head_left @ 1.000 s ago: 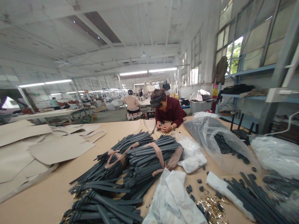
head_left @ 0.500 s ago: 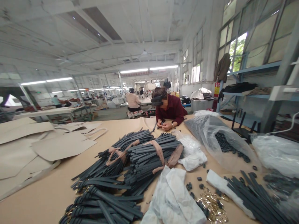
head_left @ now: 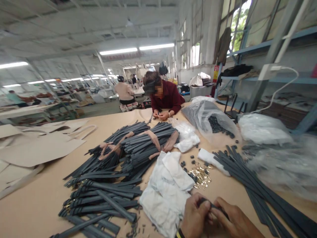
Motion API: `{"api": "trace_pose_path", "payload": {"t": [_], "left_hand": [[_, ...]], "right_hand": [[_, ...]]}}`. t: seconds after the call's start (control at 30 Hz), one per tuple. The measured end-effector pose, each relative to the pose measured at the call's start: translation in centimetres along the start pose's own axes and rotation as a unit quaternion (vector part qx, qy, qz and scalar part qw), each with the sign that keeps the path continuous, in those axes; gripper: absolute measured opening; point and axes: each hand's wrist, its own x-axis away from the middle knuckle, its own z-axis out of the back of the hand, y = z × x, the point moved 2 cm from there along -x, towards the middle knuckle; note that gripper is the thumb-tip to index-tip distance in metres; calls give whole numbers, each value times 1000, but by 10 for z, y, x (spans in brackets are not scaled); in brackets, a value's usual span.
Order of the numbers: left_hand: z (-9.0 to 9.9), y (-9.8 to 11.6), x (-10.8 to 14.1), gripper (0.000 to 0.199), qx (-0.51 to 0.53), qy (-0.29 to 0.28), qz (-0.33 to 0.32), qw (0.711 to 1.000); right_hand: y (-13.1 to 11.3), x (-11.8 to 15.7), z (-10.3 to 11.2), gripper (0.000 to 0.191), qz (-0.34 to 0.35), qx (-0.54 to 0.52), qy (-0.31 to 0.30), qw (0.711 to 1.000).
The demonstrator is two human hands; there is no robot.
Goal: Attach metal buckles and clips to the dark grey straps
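Both my hands are at the lower right, in front of the white cloth. My left hand is closed, its thumb pressing on a dark grey strap. Gripping the same strap from the other side is my right hand, fingers curled in close to the left. Most of the strap is hidden by my fingers. Just beyond them lie gold metal buckles and small dark loops. The crumpled white cloth spreads out left of my left hand.
Bundles of dark straps tied with pinkish fabric fill the middle; buckled straps lie nearer. Loose long straps are at right, below plastic bags. Across the table a co-worker leans over small parts. Beige panels lie left.
My view has shifted down and to the right. My two hands, with the strap between them, have come into view at the bottom; they were out of frame before.
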Motion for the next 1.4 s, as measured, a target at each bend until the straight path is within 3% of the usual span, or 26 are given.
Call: {"api": "trace_pose_path", "payload": {"t": [0.07, 0.13, 0.23, 0.3, 0.37, 0.5, 0.57, 0.63, 0.77, 0.9, 1.07, 1.2, 1.27, 1.4], "left_hand": [[-5, -9, 17, 27, 45, -6, 3, 999], [-3, -6, 18, 26, 38, -17, -1, 999], [1, 10, 7, 21, -118, -72, -29, 990], [2, 23, -2, 14, -294, -83, -84, 948], [2, 32, -13, 11, -448, -54, -143, 881], [-8, 32, -34, 18, -621, -50, -214, 752], [-15, 29, -41, 21, -663, -70, -223, 711], [-18, 29, -48, 23, -679, -80, -212, 698], [-15, 33, -64, 24, -666, -125, -160, 718], [-11, 38, -73, 22, -656, -156, -148, 724], [-14, 34, -67, 26, -649, -148, -139, 734], [-12, 30, -58, 25, -634, -141, -137, 748], [-11, 28, -52, 18, -580, -121, -139, 794], [-12, 26, -32, 3, -260, -69, -88, 959]], "right_hand": [[-1, 9, 9, 17, 19, -9, -27, 999], [-5, 13, 14, 22, 14, -40, -75, 996], [-9, 13, 18, 21, 1, -110, -117, 987], [-3, 7, 18, 15, -11, -142, -99, 985], [8, 0, 17, 13, -28, -161, -54, 985], [29, -13, 12, 22, -89, -183, 14, 979], [33, -16, 10, 24, -116, -198, 10, 973], [35, -16, 9, 23, -126, -213, 1, 969], [35, -16, 8, 23, -118, -221, -2, 968], [34, -15, 7, 24, -106, -231, -6, 967], [28, -15, 8, 23, -88, -250, -2, 964], [22, -18, 12, 22, -55, -193, 43, 979], [16, -20, 13, 22, -34, -180, 48, 982], [2, -22, 9, 27, 12, -235, -2, 972]]}}
